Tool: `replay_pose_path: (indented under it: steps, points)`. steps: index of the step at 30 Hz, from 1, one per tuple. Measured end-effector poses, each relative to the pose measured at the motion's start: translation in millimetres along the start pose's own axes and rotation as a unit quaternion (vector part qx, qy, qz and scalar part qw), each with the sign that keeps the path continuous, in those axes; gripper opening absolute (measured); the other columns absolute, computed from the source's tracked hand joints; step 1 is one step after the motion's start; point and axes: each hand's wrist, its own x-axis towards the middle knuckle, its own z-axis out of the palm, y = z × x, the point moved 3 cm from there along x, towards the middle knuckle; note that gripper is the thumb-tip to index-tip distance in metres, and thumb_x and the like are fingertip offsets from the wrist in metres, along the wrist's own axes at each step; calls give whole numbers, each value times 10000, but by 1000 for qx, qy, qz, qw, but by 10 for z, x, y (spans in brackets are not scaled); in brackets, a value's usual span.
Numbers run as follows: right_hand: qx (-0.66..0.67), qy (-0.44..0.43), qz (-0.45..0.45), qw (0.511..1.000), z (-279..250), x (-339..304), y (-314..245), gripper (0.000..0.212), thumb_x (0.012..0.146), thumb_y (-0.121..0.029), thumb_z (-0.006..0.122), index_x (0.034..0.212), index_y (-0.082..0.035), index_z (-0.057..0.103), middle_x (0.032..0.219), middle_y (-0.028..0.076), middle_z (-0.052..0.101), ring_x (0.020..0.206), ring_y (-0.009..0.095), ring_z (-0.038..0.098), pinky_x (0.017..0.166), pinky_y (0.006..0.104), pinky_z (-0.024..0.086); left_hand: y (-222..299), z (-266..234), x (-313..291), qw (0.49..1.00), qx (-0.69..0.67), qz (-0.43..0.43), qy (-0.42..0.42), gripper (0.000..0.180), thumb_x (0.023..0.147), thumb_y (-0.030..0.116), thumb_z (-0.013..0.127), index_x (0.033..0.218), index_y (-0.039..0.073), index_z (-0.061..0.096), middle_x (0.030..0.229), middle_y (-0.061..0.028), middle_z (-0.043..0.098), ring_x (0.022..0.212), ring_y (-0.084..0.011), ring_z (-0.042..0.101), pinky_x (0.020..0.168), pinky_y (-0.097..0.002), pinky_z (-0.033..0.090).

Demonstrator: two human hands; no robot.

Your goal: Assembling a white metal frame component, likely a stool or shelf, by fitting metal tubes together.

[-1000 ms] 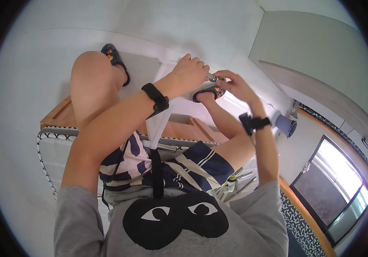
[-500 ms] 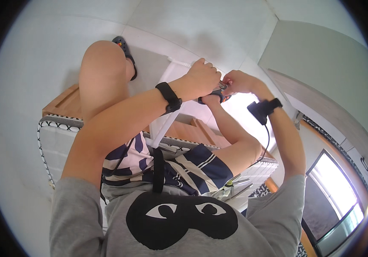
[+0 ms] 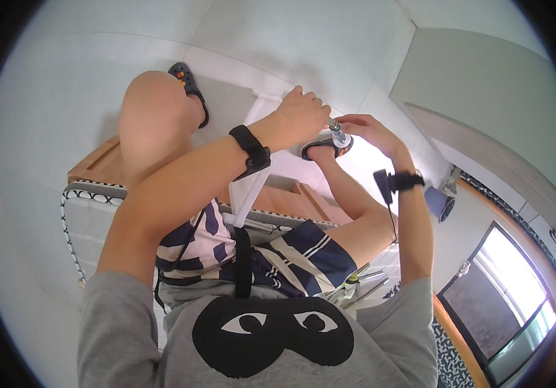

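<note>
My left hand (image 3: 302,118), a black strap on its wrist, is closed on a silver metal piece (image 3: 334,125). This piece sticks out past the fingers and has a pale, shiny lower end; its exact kind is unclear. My right hand (image 3: 372,134) is just beside it, with fingers stretched out and apart from each other; its thumb is mostly hidden. A white tubular frame (image 3: 249,187) runs up from my lap and passes behind the left hand. Whether that hand also touches the frame cannot be seen.
My legs straddle the frame, with dark clogs (image 3: 185,76) on the feet. Beneath me is a padded seat (image 3: 90,213) with patterned trim and wooden parts (image 3: 100,161). Several thin metal rods (image 3: 362,289) lie by my right thigh. A grey cabinet (image 3: 478,84) and a blue bucket (image 3: 439,204) stand to the right.
My right hand has opened from a pinch at the metal piece and its forearm has swung left. More of the metal piece shows now. My left hand has barely shifted.
</note>
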Motion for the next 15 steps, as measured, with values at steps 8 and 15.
replay_pose_path:
  steps: [8,15]
  points:
    - [204,-238,107,944,97,160,50,489,867,-315,707,1191,44,633,1093,119,695,998,194,668,852,325,582,15,-28,13,998,-39,-2,-38,259,896,336,657,957,85,654,871,-56,683,917,-228,649,810,-398,446]
    - [-341,173,-65,922,327,8,-128,320,772,-222,731,1027,-37,678,918,158,690,749,303,679,650,422,535,-14,-26,-13,1000,-15,-9,-17,254,905,328,649,938,75,657,872,-56,683,914,-230,648,804,-396,445]
